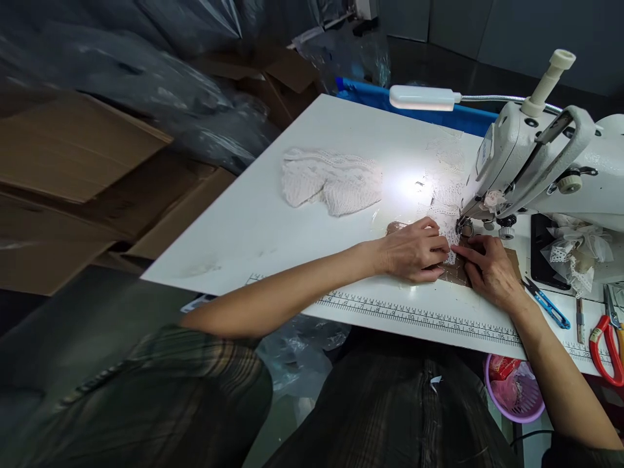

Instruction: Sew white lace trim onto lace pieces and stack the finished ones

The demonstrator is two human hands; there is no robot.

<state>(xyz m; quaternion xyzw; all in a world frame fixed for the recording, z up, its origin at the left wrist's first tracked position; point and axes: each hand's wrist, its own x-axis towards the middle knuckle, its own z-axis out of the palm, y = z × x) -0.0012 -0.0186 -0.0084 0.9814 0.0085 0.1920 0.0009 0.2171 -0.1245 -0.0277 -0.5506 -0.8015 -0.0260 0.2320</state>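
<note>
A strip of white lace trim (447, 229) lies under the sewing machine's needle area and runs down between my hands. My left hand (416, 252) is closed, its fingertips pinching the trim's left edge. From the other side, my right hand (492, 270) holds the trim with its index fingertip close to the left fingers, its other fingers bent beside the presser foot (465, 227). Beneath both hands is a brown plate (455, 274) on the table. The white sewing machine (517, 156) stands just beyond my right hand. My fingers partly cover the trim's near end.
A white knitted lace piece (331, 181) lies on the white table (234, 253). Right of my hands are blue thread snips (550, 305), red-handled scissors (604, 344) and lace scraps (578, 250). A purple basket (529, 406) sits below the edge; cardboard boxes (73, 149) stand left.
</note>
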